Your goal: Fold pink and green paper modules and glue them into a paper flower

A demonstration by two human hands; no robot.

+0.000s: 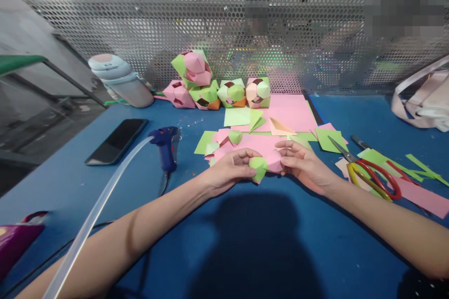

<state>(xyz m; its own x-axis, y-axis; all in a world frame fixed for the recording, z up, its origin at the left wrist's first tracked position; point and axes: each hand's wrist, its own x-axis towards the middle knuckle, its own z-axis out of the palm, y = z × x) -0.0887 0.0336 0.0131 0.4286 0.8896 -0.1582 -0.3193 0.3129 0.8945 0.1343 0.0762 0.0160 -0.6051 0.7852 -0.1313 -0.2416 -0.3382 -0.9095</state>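
Between my two hands is a folded paper piece point(259, 168), green on its left side and pink on its right. My left hand point(233, 168) pinches the green side between thumb and fingers. On the pink side, my right hand point(301, 163) grips with thumb and fingertips. Just beyond my hands lies a pink paper sheet point(242, 142), and a small folded green and pink piece point(233, 137) rests on its left part. Farther back, several finished-looking folded paper balls point(231, 93) in pink, green and orange stand in a row, one stacked on top point(194, 67).
A blue glue gun point(166, 147) with a long clear glue stick point(101, 208) lies left, near a black phone point(117, 142) and a bottle point(121, 79). At right are scissors point(372, 175) among paper scraps point(419, 194) and a pale bag point(426, 96). A perforated metal panel point(196, 18) closes the back.
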